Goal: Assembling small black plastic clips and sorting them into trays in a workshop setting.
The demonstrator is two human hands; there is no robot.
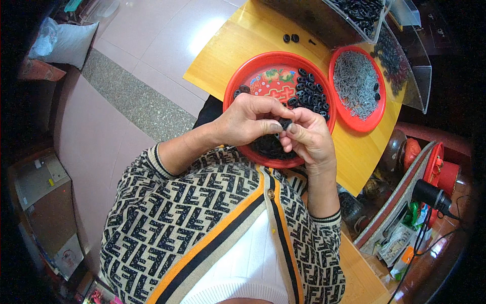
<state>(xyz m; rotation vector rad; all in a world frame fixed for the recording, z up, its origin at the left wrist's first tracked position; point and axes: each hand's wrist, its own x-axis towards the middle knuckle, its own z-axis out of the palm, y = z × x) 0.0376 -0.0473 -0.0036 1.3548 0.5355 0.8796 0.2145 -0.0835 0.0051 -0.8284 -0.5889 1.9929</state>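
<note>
Over a round red tray (247,67), both my hands meet at a small black plastic piece (285,123) that looks like a cord lock. My left hand (245,117) pinches it between thumb and index finger. From the other side, the thumb and fingers of my right hand (313,139) close on it too. Fingertips cover most of the piece. Several similar black oval pieces with holes (310,91) lie heaped at the tray's right side. Another dark heap (271,147) sits in the near part of the tray, partly under my hands.
A red oval plate (353,125) of small grey metal parts, like springs (354,83), stands to the right on the yellow table (238,35). Two black pieces (291,38) lie beyond the tray. A clear bin (362,20) of black parts stands at the far right.
</note>
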